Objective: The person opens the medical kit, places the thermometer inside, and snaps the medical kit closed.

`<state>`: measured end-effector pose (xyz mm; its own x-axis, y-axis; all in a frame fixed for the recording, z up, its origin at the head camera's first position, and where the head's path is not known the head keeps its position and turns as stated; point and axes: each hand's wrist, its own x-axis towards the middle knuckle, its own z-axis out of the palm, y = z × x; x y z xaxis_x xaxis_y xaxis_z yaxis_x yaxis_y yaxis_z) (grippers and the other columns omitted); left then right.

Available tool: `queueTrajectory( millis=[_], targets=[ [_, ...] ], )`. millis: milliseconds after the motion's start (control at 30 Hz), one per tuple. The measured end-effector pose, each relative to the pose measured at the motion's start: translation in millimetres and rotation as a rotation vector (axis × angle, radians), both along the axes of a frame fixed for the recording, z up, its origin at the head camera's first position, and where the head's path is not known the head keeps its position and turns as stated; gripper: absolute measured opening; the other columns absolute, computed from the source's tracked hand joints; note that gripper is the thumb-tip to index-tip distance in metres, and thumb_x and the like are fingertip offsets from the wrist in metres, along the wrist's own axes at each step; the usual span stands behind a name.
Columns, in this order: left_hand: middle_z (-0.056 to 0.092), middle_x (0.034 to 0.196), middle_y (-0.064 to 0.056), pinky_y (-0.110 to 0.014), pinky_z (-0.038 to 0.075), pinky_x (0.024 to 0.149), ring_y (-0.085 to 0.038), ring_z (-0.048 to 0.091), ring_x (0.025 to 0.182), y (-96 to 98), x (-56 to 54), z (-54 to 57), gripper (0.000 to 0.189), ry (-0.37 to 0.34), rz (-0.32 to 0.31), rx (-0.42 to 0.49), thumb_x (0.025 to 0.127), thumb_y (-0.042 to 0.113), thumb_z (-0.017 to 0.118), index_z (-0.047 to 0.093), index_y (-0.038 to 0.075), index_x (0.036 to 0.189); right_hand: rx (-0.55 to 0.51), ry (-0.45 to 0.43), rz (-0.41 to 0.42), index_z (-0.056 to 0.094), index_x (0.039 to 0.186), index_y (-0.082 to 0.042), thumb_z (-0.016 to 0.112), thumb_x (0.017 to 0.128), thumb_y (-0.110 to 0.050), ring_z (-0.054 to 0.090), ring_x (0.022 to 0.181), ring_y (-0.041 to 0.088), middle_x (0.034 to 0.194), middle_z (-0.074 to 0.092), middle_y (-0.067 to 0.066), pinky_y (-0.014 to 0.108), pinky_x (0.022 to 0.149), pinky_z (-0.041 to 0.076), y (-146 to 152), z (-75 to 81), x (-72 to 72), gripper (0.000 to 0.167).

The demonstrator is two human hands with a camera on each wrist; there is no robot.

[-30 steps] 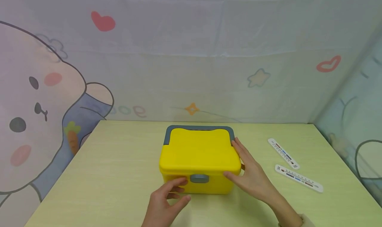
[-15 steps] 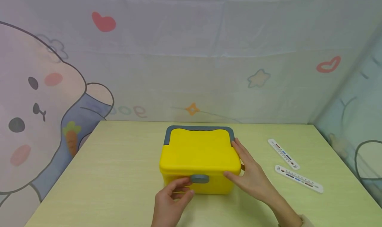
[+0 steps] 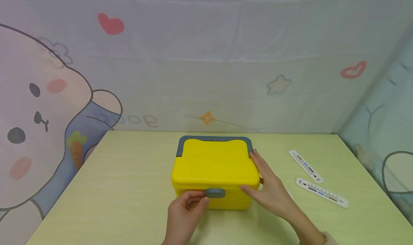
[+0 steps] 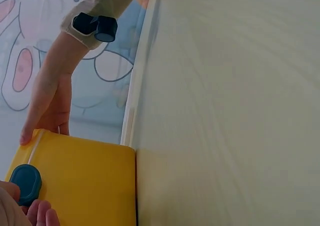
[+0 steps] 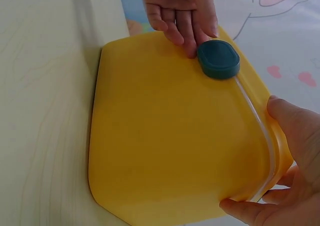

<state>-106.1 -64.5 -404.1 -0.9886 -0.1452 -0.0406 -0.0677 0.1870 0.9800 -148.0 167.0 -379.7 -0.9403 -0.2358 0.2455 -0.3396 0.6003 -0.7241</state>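
Observation:
A yellow box (image 3: 216, 162) with a closed lid and a grey-blue carry handle (image 3: 217, 138) lying at its back edge stands on the table. An oval grey-blue latch (image 3: 215, 193) sits on its front. My left hand (image 3: 185, 216) has thumb and forefinger at the latch's left end, pinching it, with the other fingers bent below. At the box's right corner rests my right hand (image 3: 272, 193). Its thumb (image 5: 285, 111) touches the lid's front rim, and its fairly straight fingers lie along the right side. The inside of the box is hidden.
Two white strip thermometers (image 3: 305, 166) lie on the table to the right of the box. Behind the pale wooden table (image 3: 122, 187) hangs a printed cloth backdrop (image 3: 180, 58). A small dark camera (image 4: 97, 26) is strapped to the right wrist.
My left hand has moved right and slightly up to the latch, and its thumb and forefinger have closed together there. The right hand and the box stay where they were.

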Motion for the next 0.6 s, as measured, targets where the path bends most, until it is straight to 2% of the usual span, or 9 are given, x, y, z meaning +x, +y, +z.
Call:
queueTrajectory(
  millis=[200,433,600],
  targets=[
    [0.069,0.083,-0.002,-0.019,0.054,0.065,-0.011,0.065,0.074,2.0,-2.3,-0.3,0.019,-0.010,0.038,0.048,0.078,0.022,0.074,0.069,0.007,0.088,-0.007,-0.001,0.001,0.020,0.148,-0.017,0.071,0.079,-0.039,0.025,0.137,0.031,0.155,0.011,0.003,0.044,0.092,0.047,-0.3,-0.2,-0.2,0.088],
    [0.069,0.080,-0.003,-0.020,0.054,0.065,-0.013,0.066,0.072,2.5,-1.2,0.3,0.022,-0.020,0.030,0.067,0.078,0.024,0.074,0.068,0.005,0.088,-0.008,0.012,0.009,0.020,0.148,-0.017,0.070,0.079,-0.039,0.025,0.137,0.030,0.155,0.011,0.002,0.041,0.092,0.047,-0.1,-0.8,0.4,0.088],
    [0.069,0.082,-0.007,-0.023,0.055,0.066,-0.015,0.066,0.070,2.6,-1.0,0.1,0.020,-0.049,0.013,0.101,0.080,0.019,0.072,0.065,0.004,0.092,0.001,0.023,0.007,0.020,0.148,-0.018,0.069,0.080,-0.041,0.025,0.137,0.030,0.155,0.011,0.002,0.041,0.091,0.047,0.0,-1.6,0.6,0.087]
  ],
)
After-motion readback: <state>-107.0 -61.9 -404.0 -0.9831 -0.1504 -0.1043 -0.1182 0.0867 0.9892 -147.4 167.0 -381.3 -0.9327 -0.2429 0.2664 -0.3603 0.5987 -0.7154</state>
